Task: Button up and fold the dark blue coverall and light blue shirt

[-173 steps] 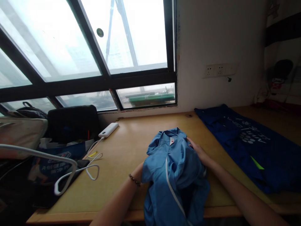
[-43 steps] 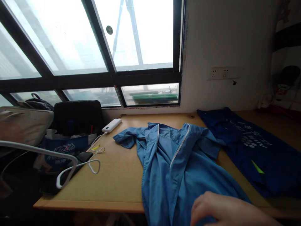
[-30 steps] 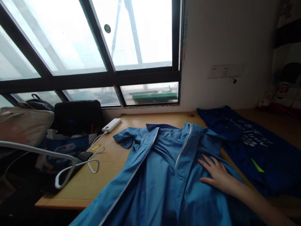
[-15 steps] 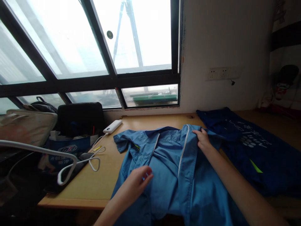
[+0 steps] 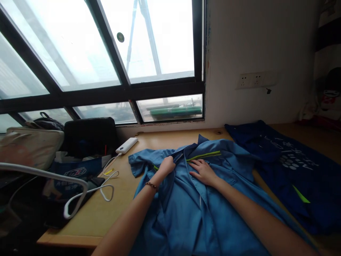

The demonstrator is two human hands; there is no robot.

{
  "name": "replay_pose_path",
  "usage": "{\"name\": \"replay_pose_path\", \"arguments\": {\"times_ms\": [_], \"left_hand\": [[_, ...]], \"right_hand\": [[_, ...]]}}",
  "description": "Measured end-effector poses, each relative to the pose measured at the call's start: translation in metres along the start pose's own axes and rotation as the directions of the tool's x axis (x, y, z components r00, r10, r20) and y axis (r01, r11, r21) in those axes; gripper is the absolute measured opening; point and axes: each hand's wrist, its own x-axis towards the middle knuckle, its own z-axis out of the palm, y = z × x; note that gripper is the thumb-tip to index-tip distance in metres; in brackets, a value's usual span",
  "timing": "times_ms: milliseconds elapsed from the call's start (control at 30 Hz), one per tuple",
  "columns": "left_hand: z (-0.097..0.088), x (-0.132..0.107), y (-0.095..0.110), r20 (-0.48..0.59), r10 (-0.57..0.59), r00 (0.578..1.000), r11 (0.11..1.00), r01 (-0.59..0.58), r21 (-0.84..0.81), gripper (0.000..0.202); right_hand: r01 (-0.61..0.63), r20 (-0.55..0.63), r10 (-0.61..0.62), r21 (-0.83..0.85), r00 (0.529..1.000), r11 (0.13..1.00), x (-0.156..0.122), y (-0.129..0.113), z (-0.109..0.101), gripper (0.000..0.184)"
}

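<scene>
A light blue shirt (image 5: 202,209) with white piping and a green stripe lies spread on the wooden desk (image 5: 117,206), its lower part hanging over the front edge. My left hand (image 5: 167,165), a bead bracelet on its wrist, is closed on the shirt's collar edge at the left of the neck. Just right of it, my right hand (image 5: 203,171) lies flat with fingers spread on the fabband below the green stripe, pressing the cloth down.
A dark blue garment (image 5: 287,167) with white print lies on the desk to the right. A white power bank (image 5: 126,145) with its cable, a white hanger (image 5: 66,188), a black bag (image 5: 89,137) and other bags crowd the left. Window and wall stand behind.
The bunched shirt has been spread open on the desk. In the last half second my left hand moved up to the collar and my right hand came left onto the chest.
</scene>
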Motion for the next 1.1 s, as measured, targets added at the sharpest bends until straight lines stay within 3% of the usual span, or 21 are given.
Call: {"name": "replay_pose_path", "arguments": {"times_ms": [167,300,400,533,633,733,800,900,933,1000,1100], "left_hand": [[0.012,0.030,0.014,-0.146,-0.094,0.985,0.995,0.090,-0.031,0.025],[0.023,0.050,0.023,-0.295,-0.188,0.937,0.978,0.151,-0.144,0.028],[0.024,0.058,0.023,-0.269,-0.090,0.959,0.983,0.043,-0.178,0.029],[0.012,0.054,0.008,-0.197,0.014,0.980,0.980,-0.053,-0.194,0.024],[0.004,0.039,-0.011,-0.215,-0.065,0.975,0.991,0.038,-0.125,0.033],[0.007,0.023,-0.022,-0.159,-0.118,0.980,0.991,0.107,-0.078,0.031],[0.014,0.018,-0.019,-0.074,-0.095,0.993,0.967,0.075,-0.243,0.022],[0.020,0.021,-0.003,-0.027,-0.066,0.997,0.843,0.042,-0.537,0.012],[0.019,0.024,0.004,-0.057,-0.065,0.996,0.810,0.020,-0.586,0.008],[0.013,0.035,0.019,-0.235,-0.099,0.967,0.756,-0.081,-0.649,0.012],[0.003,0.052,0.042,-0.528,-0.245,0.813,0.642,-0.272,-0.717,0.021]], "right_hand": [[0.074,-0.011,-0.075,-0.074,0.997,0.995,0.001,0.014,-0.009,0.047],[0.114,-0.072,-0.119,-0.069,0.990,0.991,-0.006,0.003,-0.010,0.036],[0.156,-0.069,-0.156,-0.008,0.985,0.988,-0.013,-0.015,-0.006,0.038],[0.159,-0.005,-0.159,0.029,0.987,0.987,-0.017,-0.031,0.002,0.062],[0.141,0.046,-0.143,0.042,0.989,0.989,-0.017,-0.032,0.004,0.062],[0.124,0.052,-0.128,0.077,0.990,0.989,-0.016,-0.029,0.003,0.059],[0.092,0.045,-0.097,0.109,0.994,0.990,-0.015,-0.027,0.003,0.060],[0.014,0.038,-0.020,0.159,0.999,0.987,-0.013,-0.024,0.005,0.061],[-0.005,0.036,-0.002,0.170,0.999,0.985,-0.012,-0.023,0.006,0.061],[-0.021,0.033,0.015,0.165,0.999,0.986,-0.011,-0.022,0.007,0.060],[-0.048,0.026,0.046,0.086,0.999,0.995,-0.011,-0.019,0.008,0.055]]}}
